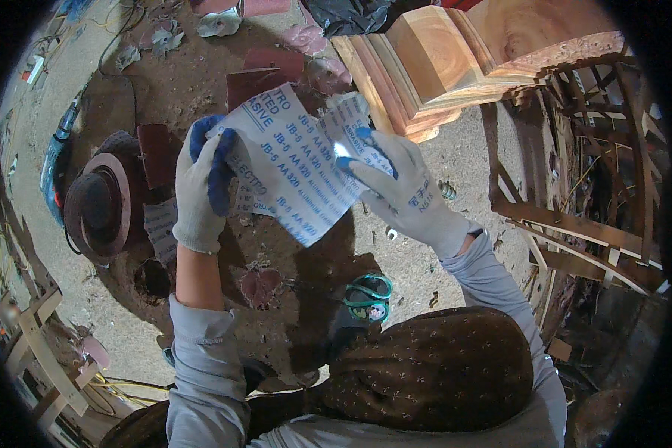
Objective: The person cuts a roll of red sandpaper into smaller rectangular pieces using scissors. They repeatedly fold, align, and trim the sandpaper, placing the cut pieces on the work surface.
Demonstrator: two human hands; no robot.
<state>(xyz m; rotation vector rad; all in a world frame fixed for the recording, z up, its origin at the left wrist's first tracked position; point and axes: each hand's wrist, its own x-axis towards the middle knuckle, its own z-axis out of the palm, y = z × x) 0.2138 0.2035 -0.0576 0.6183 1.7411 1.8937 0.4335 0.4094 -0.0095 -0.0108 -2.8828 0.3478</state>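
A sheet of sandpaper (284, 164), its white back printed in blue, is stretched between my two gloved hands. My left hand (204, 168), in a white glove with blue fingertips, is closed on its left edge. On the other side my right hand (403, 187) pinches the right part, where the sheet looks folded or torn into a narrower flap. Below the sheet, another printed piece of sandpaper shows partly near my left fingers. A further sandpaper piece (162, 228) lies to the left of my left wrist.
Carved wooden blocks (433, 60) stand at the far right. A sanding roll (101, 205) and a blue power tool (56, 160) with a cord lie at left. Reddish sandpaper scraps (265, 75) litter the floor. A wooden frame (575, 216) stands at right, with a green sandal (368, 295) near me.
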